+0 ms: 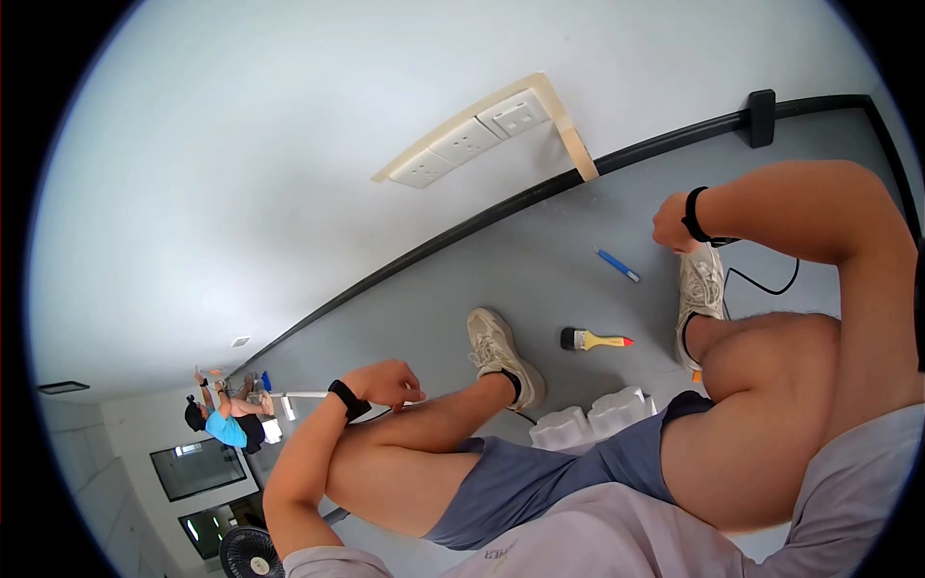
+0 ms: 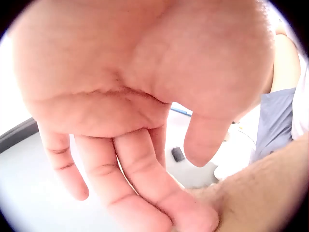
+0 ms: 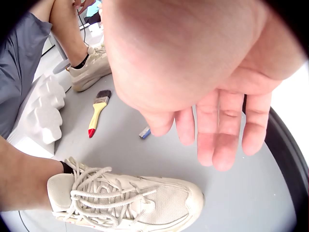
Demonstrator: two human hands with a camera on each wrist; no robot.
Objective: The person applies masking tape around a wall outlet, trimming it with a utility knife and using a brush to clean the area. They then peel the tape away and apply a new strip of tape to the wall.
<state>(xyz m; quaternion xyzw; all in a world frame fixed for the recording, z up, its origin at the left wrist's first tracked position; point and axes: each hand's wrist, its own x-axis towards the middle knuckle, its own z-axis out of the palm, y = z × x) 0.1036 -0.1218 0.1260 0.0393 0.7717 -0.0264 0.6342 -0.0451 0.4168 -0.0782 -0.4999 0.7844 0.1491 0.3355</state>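
Note:
My left hand [image 1: 385,383] is by the left knee with nothing in its grasp. In the left wrist view its fingers [image 2: 145,179] hang loosely bent, their tips overlapping the leg. Over the right shoe [image 1: 701,284] hangs my right hand [image 1: 674,223], also holding nothing; the right wrist view shows its fingers [image 3: 227,125] relaxed and nearly straight. On the floor between the feet lies a paintbrush [image 1: 599,340] with dark bristles, a yellow handle and a red tip. Nearer the wall is a slim blue tool [image 1: 615,264] with a pale end, the thing closest to the right hand.
A white moulded block [image 1: 590,416] stands on the floor between the legs. Along the wall runs a black skirting [image 1: 462,229], below a socket panel [image 1: 467,143]. A black box [image 1: 761,118] leans there. Another person [image 1: 231,424] and a fan [image 1: 252,554] are far left.

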